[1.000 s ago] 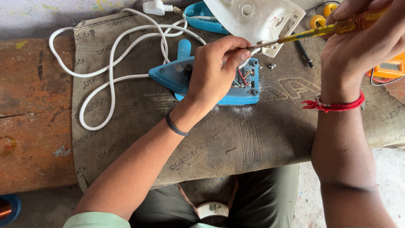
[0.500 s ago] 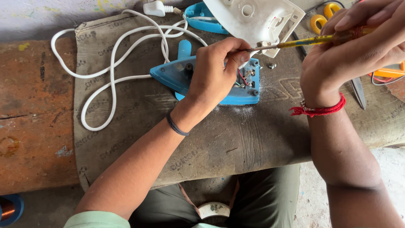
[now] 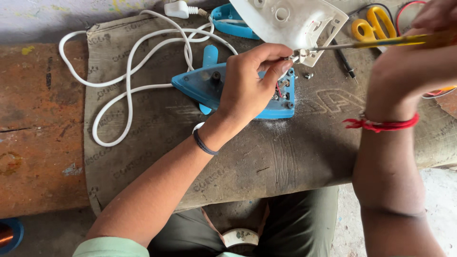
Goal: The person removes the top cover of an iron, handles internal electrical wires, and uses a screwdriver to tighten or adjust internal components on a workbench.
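Your left hand [image 3: 252,83] pinches a small part at the rear of the blue iron base [image 3: 238,93], thumb and fingertips closed around it just above the exposed wiring. Your right hand [image 3: 404,71], blurred at the upper right of the frame, is clenched around the yellow-handled screwdriver [image 3: 376,44], whose shaft runs left so the tip meets the spot your left fingers hold. The iron base lies in the upper middle of the frame on a brown sack cloth [image 3: 266,157]. Above it sits the white iron cover [image 3: 290,21]. The white cord [image 3: 128,81] loops at upper left, and yellow-handled scissors [image 3: 376,24] lie at upper right.
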